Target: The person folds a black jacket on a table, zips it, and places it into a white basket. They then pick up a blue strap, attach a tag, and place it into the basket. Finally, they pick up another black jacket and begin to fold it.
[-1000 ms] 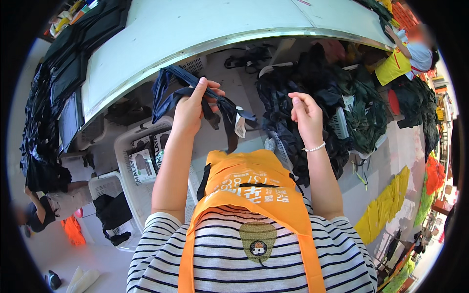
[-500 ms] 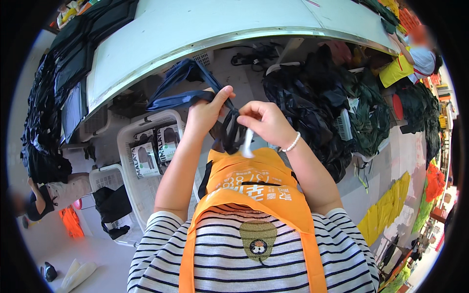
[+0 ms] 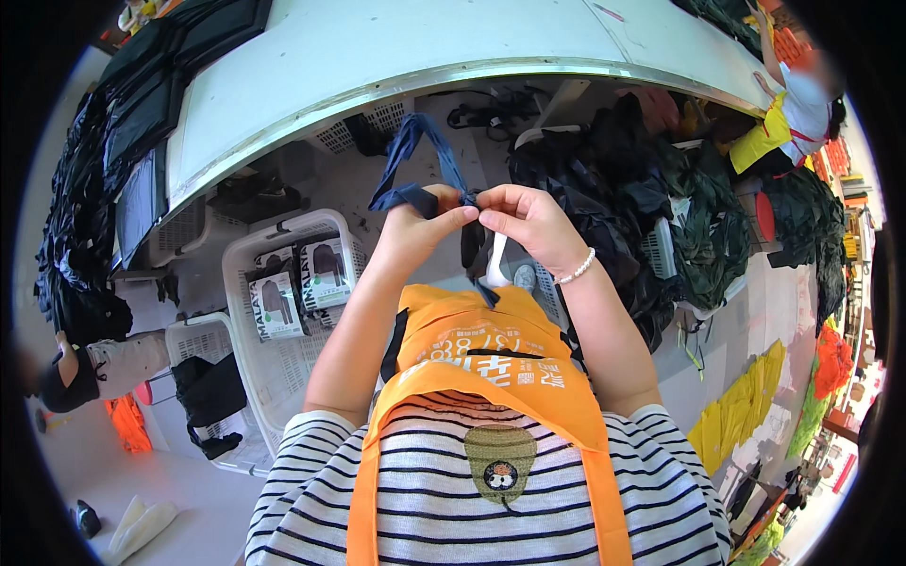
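My left hand [image 3: 423,229] and my right hand [image 3: 531,224] meet in front of my orange apron, thumbs and fingertips pinched almost together. Between them they hold a dark blue fabric strap [image 3: 451,168], which looks twisted or knotted where the fingertips meet. A loop of it rises above my left hand and folds over its back. Below the fingertips hang a black strip [image 3: 474,247] and a white strip [image 3: 496,258]. Which strip each fingertip pinches is partly hidden by the fingers.
A white table [image 3: 425,47] spans the far side. To my left is a white plastic basket [image 3: 241,325] with printed packages [image 3: 326,274]. Heaped black fabric [image 3: 613,179] lies on my right. Co-workers stand far left and far right; yellow cloth [image 3: 741,406] hangs nearby.
My hands have come closer together, fingertips now meeting at the strap. The blue loop has shifted right and stands more upright. The co-worker at the right has raised an arm.
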